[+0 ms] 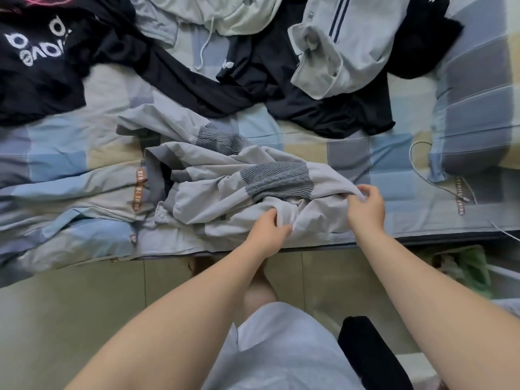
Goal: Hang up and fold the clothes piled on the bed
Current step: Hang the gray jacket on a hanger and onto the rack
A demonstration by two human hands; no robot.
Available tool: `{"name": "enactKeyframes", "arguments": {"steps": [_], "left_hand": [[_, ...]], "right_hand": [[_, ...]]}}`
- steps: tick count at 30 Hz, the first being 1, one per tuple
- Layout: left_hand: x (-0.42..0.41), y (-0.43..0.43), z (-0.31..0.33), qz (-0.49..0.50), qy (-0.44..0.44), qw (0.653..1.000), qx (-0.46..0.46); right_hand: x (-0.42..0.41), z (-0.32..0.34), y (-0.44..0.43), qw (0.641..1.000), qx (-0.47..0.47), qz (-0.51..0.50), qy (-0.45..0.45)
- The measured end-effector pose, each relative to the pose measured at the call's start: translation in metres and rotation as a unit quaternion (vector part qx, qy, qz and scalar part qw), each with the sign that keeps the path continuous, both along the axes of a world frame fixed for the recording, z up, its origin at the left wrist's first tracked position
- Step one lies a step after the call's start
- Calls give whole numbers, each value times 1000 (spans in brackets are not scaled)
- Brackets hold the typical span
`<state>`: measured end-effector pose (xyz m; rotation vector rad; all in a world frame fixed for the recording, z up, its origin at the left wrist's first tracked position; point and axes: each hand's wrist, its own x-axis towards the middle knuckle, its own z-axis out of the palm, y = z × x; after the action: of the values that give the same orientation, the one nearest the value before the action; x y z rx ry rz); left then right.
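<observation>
A crumpled light grey shirt [225, 198] with ribbed blue-grey knit patches lies near the bed's front edge. My left hand [267, 232] pinches a fold of its fabric at the near side. My right hand [365, 206] grips the shirt's right edge, fingers curled round the cloth. Further back lie a black garment with white lettering [36, 52], a long black piece [197, 91], another black garment [323, 108], a pale cream hoodie with drawstrings [225, 15] and a grey jacket with dark blue stripes [337, 52].
The bed [70, 153] carries a patchwork sheet of blue, grey and beige squares. A matching pillow [472, 108] lies at the right, a white cable [422, 170] beside it. Tiled floor [84, 305] runs below the bed edge; a black object [365, 353] stands near my right leg.
</observation>
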<state>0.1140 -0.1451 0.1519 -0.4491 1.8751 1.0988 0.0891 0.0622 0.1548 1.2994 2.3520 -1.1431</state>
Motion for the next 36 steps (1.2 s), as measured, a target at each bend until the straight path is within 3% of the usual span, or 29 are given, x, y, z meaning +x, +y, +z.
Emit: {"name": "enactKeyframes", "arguments": {"steps": [3,6,11,15,19,25,30,33,36], "left_hand": [[-1,-15,-9,52,-25,997,44],[-1,-43,-27,68,-38,997,13],[-12,-106,-73,82,-16,988,-132],[-44,-175,-115,170,27,946,-276],[-93,-250,-155,237,80,906,-341],[-134,-320,-205,214,40,957,-191],[-127,-326,-219,139,81,982,-102],[-103,-329,-212,141,83,984,-70],[-69,-332,-195,106,63,992,-14]], "right_hand": [[-6,-14,-9,999,-40,-2,1],[-13,-33,-26,994,-66,71,-43],[-14,-68,-69,961,-125,211,-130],[-27,-95,-128,927,-155,316,-130],[-54,-128,-201,892,-148,413,-104],[-100,-169,-303,857,-85,506,-36],[-136,-190,-361,846,1,532,43],[-146,-193,-385,833,30,552,15],[-135,-186,-393,797,74,599,-32]]}}
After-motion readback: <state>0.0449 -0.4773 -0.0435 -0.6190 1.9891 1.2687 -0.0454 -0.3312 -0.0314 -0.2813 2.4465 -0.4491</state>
